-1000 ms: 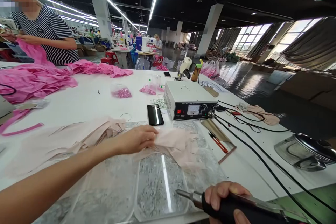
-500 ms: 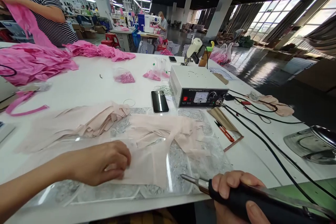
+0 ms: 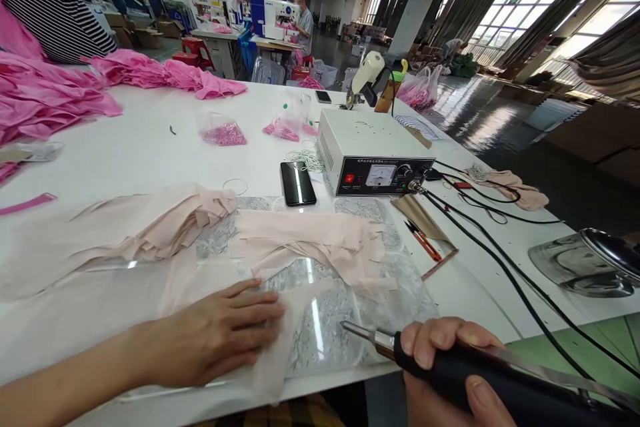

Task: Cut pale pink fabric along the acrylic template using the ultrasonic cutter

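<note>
My left hand (image 3: 225,330) lies flat with fingers stretched out on a thin pale pink fabric piece (image 3: 285,320), whose near end hangs over the table edge. Under it is a clear-covered, grey stone-patterned mat (image 3: 327,340). My right hand (image 3: 450,353) grips a black corded hand tool (image 3: 425,360) with a pointed metal tip. That tip hovers at the mat's right part, apart from the fabric. Just beyond my left hand lies a stack of pale pink strips (image 3: 310,233). Farther left, a bunched pile of similar fabric (image 3: 165,227) spreads over the table.
A metal control box (image 3: 380,147) stands behind the mat, with black cables (image 3: 480,247) running right. Nearby are a phone (image 3: 298,183), orange thread snips (image 3: 424,241) and a clear canister (image 3: 583,263). Bright pink fabric (image 3: 45,97) heaps at the back left, by a person in stripes (image 3: 55,20).
My left hand has flattened from a curled pose and moved right, shifting the fabric piece beneath it. The strips beyond lie less crossed over. My right hand keeps hold of the tool; the view has shifted slightly.
</note>
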Action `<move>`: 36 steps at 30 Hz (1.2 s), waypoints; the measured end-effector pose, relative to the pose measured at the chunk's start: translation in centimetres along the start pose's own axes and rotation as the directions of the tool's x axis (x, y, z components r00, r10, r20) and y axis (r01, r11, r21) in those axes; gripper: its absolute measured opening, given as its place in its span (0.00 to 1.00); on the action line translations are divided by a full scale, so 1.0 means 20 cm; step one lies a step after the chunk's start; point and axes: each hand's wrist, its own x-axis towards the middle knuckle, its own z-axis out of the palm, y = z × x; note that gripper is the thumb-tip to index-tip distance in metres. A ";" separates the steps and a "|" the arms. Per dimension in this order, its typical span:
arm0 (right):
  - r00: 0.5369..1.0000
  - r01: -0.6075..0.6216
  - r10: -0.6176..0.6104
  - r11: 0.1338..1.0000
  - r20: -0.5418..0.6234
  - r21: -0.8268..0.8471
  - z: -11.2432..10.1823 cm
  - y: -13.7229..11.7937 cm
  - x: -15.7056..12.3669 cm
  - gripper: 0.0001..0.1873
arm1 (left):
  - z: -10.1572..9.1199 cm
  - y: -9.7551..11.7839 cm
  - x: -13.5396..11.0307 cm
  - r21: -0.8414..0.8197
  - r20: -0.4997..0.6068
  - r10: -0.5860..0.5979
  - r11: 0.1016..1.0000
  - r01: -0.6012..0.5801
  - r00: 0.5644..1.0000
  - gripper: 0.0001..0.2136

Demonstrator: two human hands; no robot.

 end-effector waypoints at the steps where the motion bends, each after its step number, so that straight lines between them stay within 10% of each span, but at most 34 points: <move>1: 1.000 -0.003 0.003 1.000 0.010 0.001 0.01 0.01 0.00 0.09 | 0.00 0.00 0.02 0.007 -0.019 0.002 1.000 -0.002 1.000 0.15; 13: 0.997 0.034 -0.028 0.996 0.069 -0.081 0.01 0.11 0.03 0.09 | 0.14 -0.07 0.17 0.147 -0.012 0.022 0.989 -0.020 1.000 0.20; 36: 0.999 0.045 -0.044 0.997 0.017 -0.064 0.10 0.20 0.10 0.10 | 0.11 -0.10 0.25 0.131 -0.021 0.092 0.987 -0.088 0.996 0.22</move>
